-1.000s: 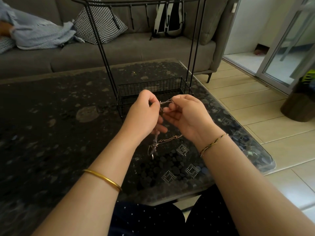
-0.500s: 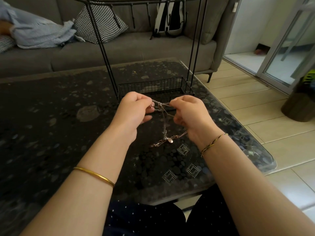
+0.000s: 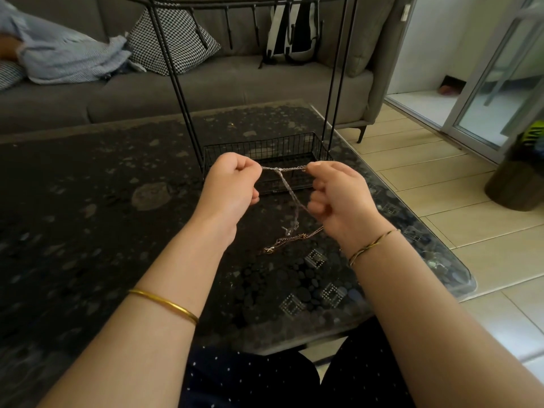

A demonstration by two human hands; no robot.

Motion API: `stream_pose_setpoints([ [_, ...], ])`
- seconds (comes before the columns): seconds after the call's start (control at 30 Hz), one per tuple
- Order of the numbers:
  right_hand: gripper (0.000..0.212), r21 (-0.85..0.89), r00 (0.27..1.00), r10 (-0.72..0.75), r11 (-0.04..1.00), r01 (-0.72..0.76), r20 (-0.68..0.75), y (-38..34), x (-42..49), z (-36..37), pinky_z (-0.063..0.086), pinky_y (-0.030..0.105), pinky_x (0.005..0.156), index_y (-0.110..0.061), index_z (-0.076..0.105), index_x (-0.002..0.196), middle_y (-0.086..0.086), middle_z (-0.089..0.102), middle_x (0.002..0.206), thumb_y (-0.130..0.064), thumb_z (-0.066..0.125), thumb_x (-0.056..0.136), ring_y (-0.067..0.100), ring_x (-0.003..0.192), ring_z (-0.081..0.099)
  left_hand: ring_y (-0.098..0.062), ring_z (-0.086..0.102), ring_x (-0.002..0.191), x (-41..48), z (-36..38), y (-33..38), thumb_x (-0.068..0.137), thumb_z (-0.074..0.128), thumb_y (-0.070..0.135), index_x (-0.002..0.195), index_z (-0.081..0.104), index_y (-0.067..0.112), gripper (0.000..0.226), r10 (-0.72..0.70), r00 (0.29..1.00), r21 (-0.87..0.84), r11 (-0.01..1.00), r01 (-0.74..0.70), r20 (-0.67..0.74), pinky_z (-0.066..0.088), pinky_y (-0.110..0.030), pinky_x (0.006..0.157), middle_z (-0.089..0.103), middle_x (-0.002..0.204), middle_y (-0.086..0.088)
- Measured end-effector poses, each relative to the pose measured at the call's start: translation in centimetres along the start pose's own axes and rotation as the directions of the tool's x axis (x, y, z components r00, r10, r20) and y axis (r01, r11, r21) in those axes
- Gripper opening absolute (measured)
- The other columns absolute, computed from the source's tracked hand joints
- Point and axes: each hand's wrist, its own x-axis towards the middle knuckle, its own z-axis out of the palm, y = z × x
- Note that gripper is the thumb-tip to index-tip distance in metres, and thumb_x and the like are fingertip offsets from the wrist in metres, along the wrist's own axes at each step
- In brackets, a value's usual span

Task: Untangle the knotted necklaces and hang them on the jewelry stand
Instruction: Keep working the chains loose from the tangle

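Just in front of the stand (image 3: 182, 95), a knotted silver chain (image 3: 287, 187) is being pinched taut between the left hand (image 3: 232, 184) and the right hand (image 3: 338, 195), with a gold chain (image 3: 294, 238) dangling beneath. If pulled harder, the knot risks being tightened or a link snapped. The stand's hooks (image 3: 203, 39) are being blocked by nothing; a sofa (image 3: 235, 83) is lying behind the stand.

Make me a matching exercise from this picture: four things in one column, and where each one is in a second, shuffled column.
1 silver chain necklace
2 black wire jewelry stand
3 black-and-white houndstooth cushion
4 plain gold bangle

A on the grey sofa
B on the left forearm
C pulled between left hand and right hand
D standing on the dark pebble-patterned table

Pairs: 1-C, 2-D, 3-A, 4-B.
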Motion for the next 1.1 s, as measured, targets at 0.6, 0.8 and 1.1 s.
stream_pose_setpoints([
  [0.6, 0.02, -0.322, 0.975, -0.037, 0.941, 0.108, 0.219, -0.04, -0.68, 0.34, 0.031, 0.018, 0.038, -0.008, 0.067, 0.082, -0.003, 0.041, 0.056, -0.021, 0.055, 0.094, 0.004, 0.039, 0.032, -0.013, 0.066, 0.067, -0.03, 0.14, 0.01, 0.102, 0.039, 0.018, 0.103, 0.05, 0.014, 0.012, -0.058, 0.998, -0.094, 0.994, 0.057, -0.013, 0.058, -0.032, 0.075, 0.058, 0.081, -0.002],
  [0.8, 0.024, -0.123, 0.979, -0.05, 0.989, 0.076, 0.199, -0.42, -0.45, 0.36, 0.027, 0.019, 0.036, -0.008, 0.059, 0.08, 0.002, 0.048, 0.057, -0.02, 0.047, 0.097, 0.008, 0.04, 0.03, -0.01, 0.059, 0.071, -0.55, 0.26, -0.02, 0.1, 0.047, 0.018, 0.098, 0.058, 0.016, 0.011, -0.074, 0.981, 0.008, 0.997, 0.074, 0.181, 0.052, -0.031, 0.075, 0.066, 0.084, 0.001],
  [1.1, 0.02, -0.164, 0.967, -0.238, 0.954, 0.25, 0.09, -0.27, -0.5, 0.33, 0.035, 0.021, 0.039, -0.009, 0.061, 0.086, 0.001, 0.051, 0.062, -0.019, 0.047, 0.097, 0.009, 0.042, 0.037, -0.007, 0.066, 0.074, -0.67, -0.02, -0.1, 0.09, 0.062, 0.007, 0.1, 0.061, 0.017, 0.014, -0.093, 0.93, -0.014, 0.994, 0.104, 0.355, 0.052, -0.024, 0.072, 0.071, 0.081, 0.003],
])
